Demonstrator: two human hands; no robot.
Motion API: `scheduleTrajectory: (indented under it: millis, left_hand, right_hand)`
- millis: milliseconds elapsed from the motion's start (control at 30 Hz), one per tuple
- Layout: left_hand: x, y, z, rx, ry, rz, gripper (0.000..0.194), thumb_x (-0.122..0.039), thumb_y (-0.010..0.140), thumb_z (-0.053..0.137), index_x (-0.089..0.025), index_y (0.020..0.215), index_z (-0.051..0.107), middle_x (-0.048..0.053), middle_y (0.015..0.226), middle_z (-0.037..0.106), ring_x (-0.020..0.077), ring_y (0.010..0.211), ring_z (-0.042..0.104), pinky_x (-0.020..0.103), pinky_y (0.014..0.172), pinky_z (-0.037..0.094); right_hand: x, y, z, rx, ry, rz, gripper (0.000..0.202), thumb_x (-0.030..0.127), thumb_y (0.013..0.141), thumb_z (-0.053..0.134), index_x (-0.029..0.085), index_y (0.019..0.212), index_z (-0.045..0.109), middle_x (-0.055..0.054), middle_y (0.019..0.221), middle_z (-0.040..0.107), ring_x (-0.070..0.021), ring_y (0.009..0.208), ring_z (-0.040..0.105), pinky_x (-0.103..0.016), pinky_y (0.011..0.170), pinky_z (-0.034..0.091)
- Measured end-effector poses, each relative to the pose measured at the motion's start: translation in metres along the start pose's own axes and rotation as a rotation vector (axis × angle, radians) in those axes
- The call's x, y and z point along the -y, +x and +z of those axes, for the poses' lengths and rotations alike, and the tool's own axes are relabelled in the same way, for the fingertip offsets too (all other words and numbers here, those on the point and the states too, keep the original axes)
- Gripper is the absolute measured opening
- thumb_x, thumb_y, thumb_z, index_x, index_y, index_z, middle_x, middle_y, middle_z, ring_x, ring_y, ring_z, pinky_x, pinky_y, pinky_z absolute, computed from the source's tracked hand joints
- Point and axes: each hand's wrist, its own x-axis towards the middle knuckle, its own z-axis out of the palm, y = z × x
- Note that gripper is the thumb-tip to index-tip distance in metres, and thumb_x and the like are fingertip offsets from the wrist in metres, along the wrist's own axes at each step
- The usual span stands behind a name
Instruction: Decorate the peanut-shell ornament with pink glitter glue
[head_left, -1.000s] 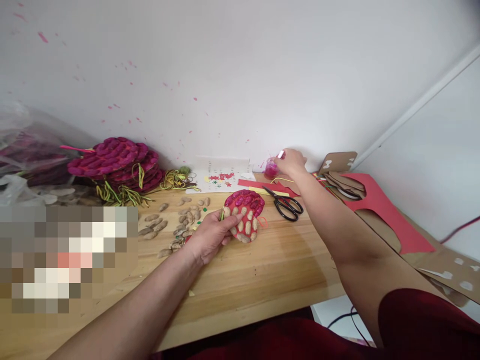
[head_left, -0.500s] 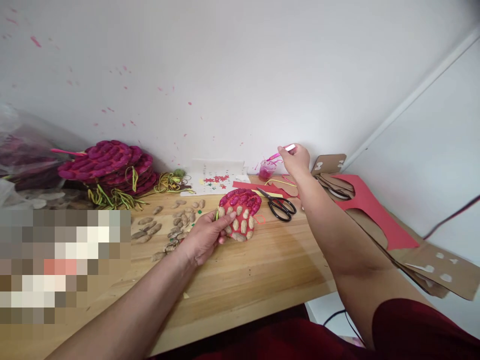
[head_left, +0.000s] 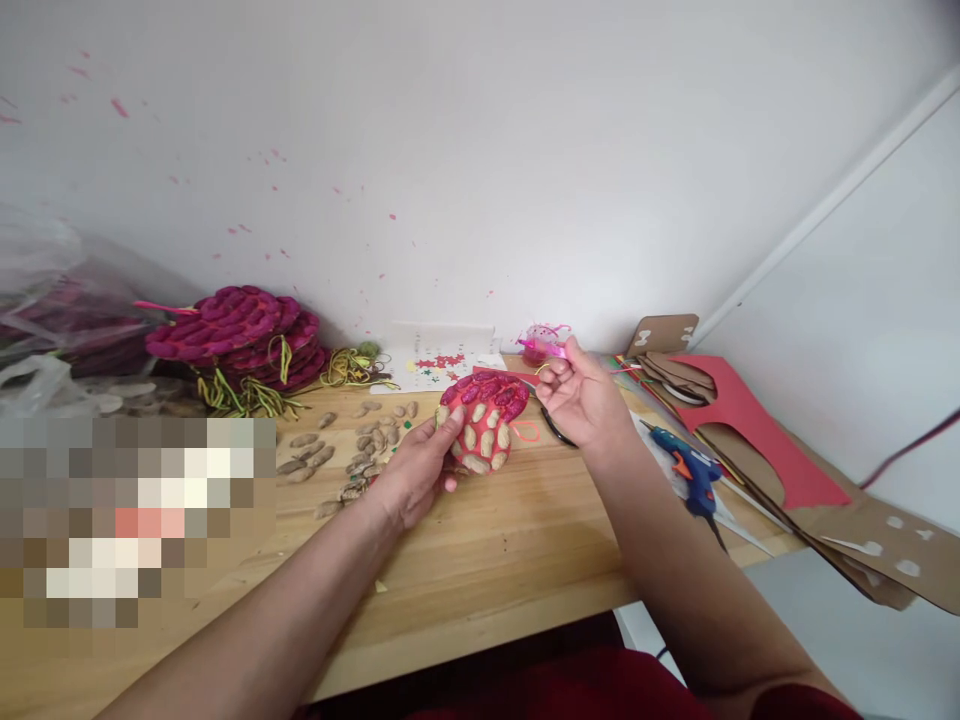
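Observation:
My left hand (head_left: 420, 465) grips a round red disc (head_left: 471, 412) by its left edge, thumb on top. Peanuts in their shells cover the disc; the upper ones are painted magenta, the lower ones are bare tan. My right hand (head_left: 589, 400) pinches a paintbrush (head_left: 551, 349) coated in bright pink, its tip pointing left, above and to the right of the disc. Behind the brush stands a clear cup (head_left: 541, 333) of pink paint by the wall. Black-handled scissors (head_left: 556, 428) lie partly hidden behind my right hand.
Loose peanuts (head_left: 371, 440) lie left of the disc. Farther left is a stack of magenta peanut discs (head_left: 240, 325) with yellow-green cords. Star cutouts (head_left: 442, 362) sit on white paper. To the right are a blue glue gun (head_left: 697, 480), red sheet (head_left: 739, 420) and cardboard (head_left: 892, 550).
My right hand has drawn the brush back from the paint cup, down and towards the disc. The glue gun now shows beside my forearm. The left hand keeps its hold on the disc.

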Motion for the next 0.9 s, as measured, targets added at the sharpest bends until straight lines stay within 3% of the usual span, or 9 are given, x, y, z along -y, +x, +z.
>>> scheduleTrajectory:
  millis: [133, 267, 367, 467, 567, 700, 800, 900]
  left_hand:
    - [-0.004, -0.001, 0.001, -0.045, -0.077, -0.031, 0.039, -0.049, 0.083, 0.079, -0.016, 0.1, 0.066, 0.004, 0.078, 0.073, 0.0134, 0.057, 0.065, 0.018, 0.036, 0.043]
    - [-0.004, 0.0, 0.0, -0.036, -0.095, -0.011, 0.034, -0.032, 0.083, 0.082, -0.015, 0.107, 0.064, 0.006, 0.085, 0.076, 0.0143, 0.064, 0.07, 0.025, 0.054, 0.061]
    - [-0.003, 0.002, -0.002, 0.011, -0.08, 0.013, 0.044, -0.019, 0.071, 0.09, -0.015, 0.106, 0.064, 0.007, 0.092, 0.078, 0.015, 0.071, 0.073, 0.023, 0.058, 0.061]
    - [-0.002, 0.003, -0.004, 0.005, -0.028, 0.032, 0.044, -0.018, 0.068, 0.091, -0.014, 0.102, 0.064, 0.007, 0.088, 0.077, 0.0136, 0.066, 0.071, 0.019, 0.053, 0.056]
    - [0.0, 0.003, -0.005, -0.016, 0.065, 0.078, 0.035, -0.025, 0.071, 0.088, -0.015, 0.096, 0.065, 0.006, 0.082, 0.076, 0.0125, 0.062, 0.068, 0.017, 0.049, 0.05]
    - [0.002, 0.001, -0.004, -0.01, 0.145, 0.148, 0.028, -0.031, 0.074, 0.084, -0.016, 0.087, 0.064, 0.003, 0.076, 0.072, 0.0117, 0.058, 0.063, 0.018, 0.043, 0.043]
    - [0.0, -0.001, -0.001, 0.001, 0.101, 0.127, 0.028, -0.032, 0.073, 0.084, -0.017, 0.086, 0.064, 0.003, 0.076, 0.071, 0.0109, 0.057, 0.061, 0.017, 0.04, 0.04]
    - [-0.001, -0.001, 0.0, 0.013, 0.038, 0.071, 0.035, -0.036, 0.07, 0.088, -0.015, 0.087, 0.066, 0.006, 0.081, 0.072, 0.0113, 0.061, 0.063, 0.016, 0.04, 0.041]
  right_hand:
    - [-0.007, -0.018, -0.002, 0.014, 0.099, 0.061, 0.052, 0.047, 0.066, 0.093, 0.022, 0.072, 0.047, 0.01, 0.059, 0.047, -0.0067, 0.052, 0.049, -0.019, 0.047, 0.041]
    - [-0.007, -0.025, -0.001, 0.019, 0.117, 0.071, 0.052, 0.044, 0.066, 0.093, 0.022, 0.072, 0.047, 0.01, 0.059, 0.046, -0.0065, 0.052, 0.048, -0.019, 0.046, 0.041]
    - [-0.009, -0.032, 0.005, 0.045, 0.107, 0.055, 0.052, 0.042, 0.062, 0.096, 0.022, 0.074, 0.05, 0.01, 0.059, 0.048, -0.0066, 0.053, 0.048, -0.019, 0.048, 0.041]
    - [-0.011, -0.037, 0.012, 0.074, 0.047, 0.025, 0.051, 0.042, 0.057, 0.098, 0.021, 0.076, 0.055, 0.01, 0.059, 0.049, -0.0067, 0.054, 0.047, -0.019, 0.049, 0.041]
    - [-0.013, -0.04, 0.019, 0.106, -0.07, -0.103, 0.047, 0.045, 0.061, 0.096, 0.021, 0.078, 0.059, 0.008, 0.061, 0.052, -0.0073, 0.055, 0.048, -0.02, 0.05, 0.04]
    - [-0.017, -0.045, 0.028, 0.192, -0.316, -0.374, 0.032, 0.047, 0.08, 0.083, 0.022, 0.084, 0.063, 0.005, 0.065, 0.058, -0.0086, 0.058, 0.051, -0.022, 0.054, 0.04]
    - [-0.024, -0.048, 0.032, 0.208, -0.447, -0.55, 0.027, 0.046, 0.087, 0.077, 0.022, 0.086, 0.063, 0.005, 0.067, 0.059, -0.0091, 0.06, 0.052, -0.023, 0.057, 0.043]
    - [-0.03, -0.048, 0.028, 0.155, -0.434, -0.636, 0.027, 0.046, 0.089, 0.074, 0.023, 0.087, 0.06, 0.005, 0.067, 0.058, -0.0094, 0.058, 0.051, -0.024, 0.055, 0.044]
